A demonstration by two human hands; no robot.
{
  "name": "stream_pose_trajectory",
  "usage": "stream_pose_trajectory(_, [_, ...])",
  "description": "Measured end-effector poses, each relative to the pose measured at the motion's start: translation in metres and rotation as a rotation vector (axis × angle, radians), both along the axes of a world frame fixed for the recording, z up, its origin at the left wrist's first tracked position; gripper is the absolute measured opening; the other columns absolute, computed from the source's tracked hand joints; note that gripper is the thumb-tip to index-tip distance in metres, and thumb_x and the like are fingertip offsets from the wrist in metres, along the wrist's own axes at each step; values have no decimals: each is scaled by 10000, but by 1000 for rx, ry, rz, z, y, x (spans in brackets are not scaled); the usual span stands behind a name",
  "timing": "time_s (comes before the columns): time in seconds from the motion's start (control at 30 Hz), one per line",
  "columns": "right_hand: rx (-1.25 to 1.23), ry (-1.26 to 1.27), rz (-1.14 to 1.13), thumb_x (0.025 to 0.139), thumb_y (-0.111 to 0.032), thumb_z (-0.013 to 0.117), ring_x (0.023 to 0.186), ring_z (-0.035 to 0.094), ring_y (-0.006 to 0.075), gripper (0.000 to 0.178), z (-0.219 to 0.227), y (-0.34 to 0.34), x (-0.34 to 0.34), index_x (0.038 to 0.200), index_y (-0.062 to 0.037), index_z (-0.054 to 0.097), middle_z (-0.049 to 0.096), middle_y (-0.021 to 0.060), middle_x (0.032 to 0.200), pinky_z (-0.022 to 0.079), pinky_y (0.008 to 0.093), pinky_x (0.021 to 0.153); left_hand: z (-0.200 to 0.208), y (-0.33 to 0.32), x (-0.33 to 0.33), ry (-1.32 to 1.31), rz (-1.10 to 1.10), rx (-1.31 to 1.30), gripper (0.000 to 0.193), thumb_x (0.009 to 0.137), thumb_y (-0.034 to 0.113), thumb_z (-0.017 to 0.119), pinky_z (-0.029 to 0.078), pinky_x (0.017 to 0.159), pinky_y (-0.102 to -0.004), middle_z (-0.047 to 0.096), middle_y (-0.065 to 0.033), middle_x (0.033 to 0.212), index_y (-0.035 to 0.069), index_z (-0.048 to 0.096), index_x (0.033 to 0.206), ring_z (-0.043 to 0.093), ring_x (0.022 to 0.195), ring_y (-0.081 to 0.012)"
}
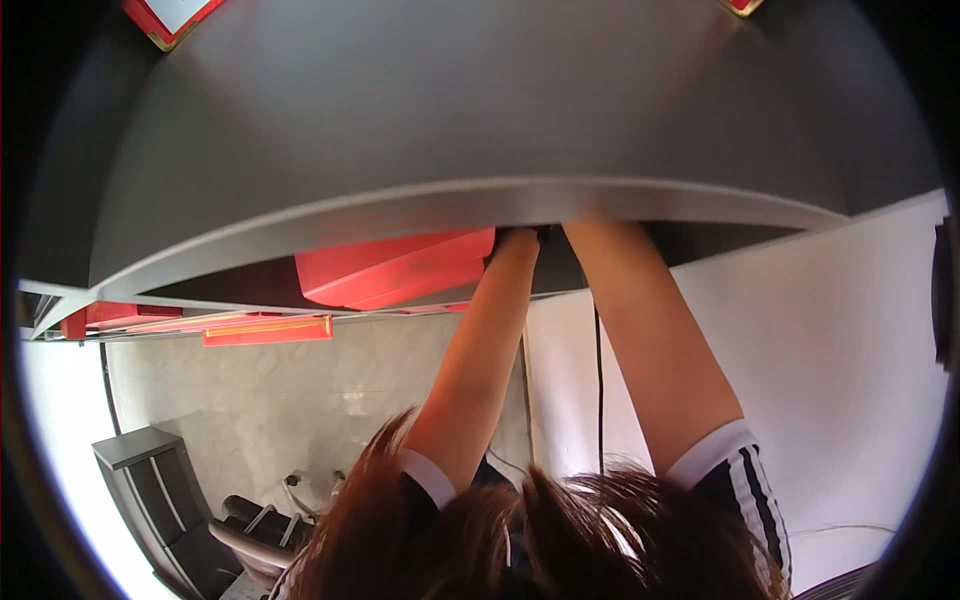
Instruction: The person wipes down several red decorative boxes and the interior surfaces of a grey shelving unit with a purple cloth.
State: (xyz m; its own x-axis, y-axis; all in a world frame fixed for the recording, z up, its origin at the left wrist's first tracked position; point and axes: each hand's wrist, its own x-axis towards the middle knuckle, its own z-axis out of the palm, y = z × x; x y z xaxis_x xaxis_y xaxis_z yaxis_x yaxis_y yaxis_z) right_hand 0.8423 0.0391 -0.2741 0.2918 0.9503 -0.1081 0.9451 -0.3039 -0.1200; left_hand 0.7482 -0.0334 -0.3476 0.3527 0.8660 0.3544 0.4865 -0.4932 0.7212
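Both my arms reach forward beneath the edge of a dark grey shelf board. My left forearm runs up beside a red box-like thing, and the wrist ends close to its right side. Further right, my right forearm passes under the same edge. The board hides the fingers of my left hand and all of my right hand, so what they hold or touch is not shown.
Red objects with gold trim stand on the board's far side. A red gold-edged item sits lower left. Below are a grey cabinet, a chair and a tiled floor. A white wall is at right.
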Motion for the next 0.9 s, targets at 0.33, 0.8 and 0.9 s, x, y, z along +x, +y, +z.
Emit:
stream_pose_trajectory(0.33, [-21,15,-73,907,-238,515,1248,491,360,513,-1,2,17,1411,-196,431,468,171,1398,450,450,1010,-11,-11,-6,44,-1,-30,601,851,322,603,252,1115,-390,435,-186,1396,44,434,1356,343,1342,-304])
stream_pose_trajectory(0.8, [-9,-5,-155,904,-263,537,1262,483,346,488,-15,-69,-5,1383,-199,473,487,171,1378,447,443,1019,21,-75,-8,-41,-175,-198,666,903,407,487,134,1167,-444,266,-190,1513,79,328,1460,181,1423,-339])
stream_pose_trajectory(0.9, [54,-19,-132,904,-230,531,1198,530,357,452,-21,-98,-18,1349,-165,491,522,169,1324,479,454,973,41,-100,-39,103,-335,-363,716,913,469,427,81,1178,-489,152,-196,1573,100,265,1505,94,1449,-386])
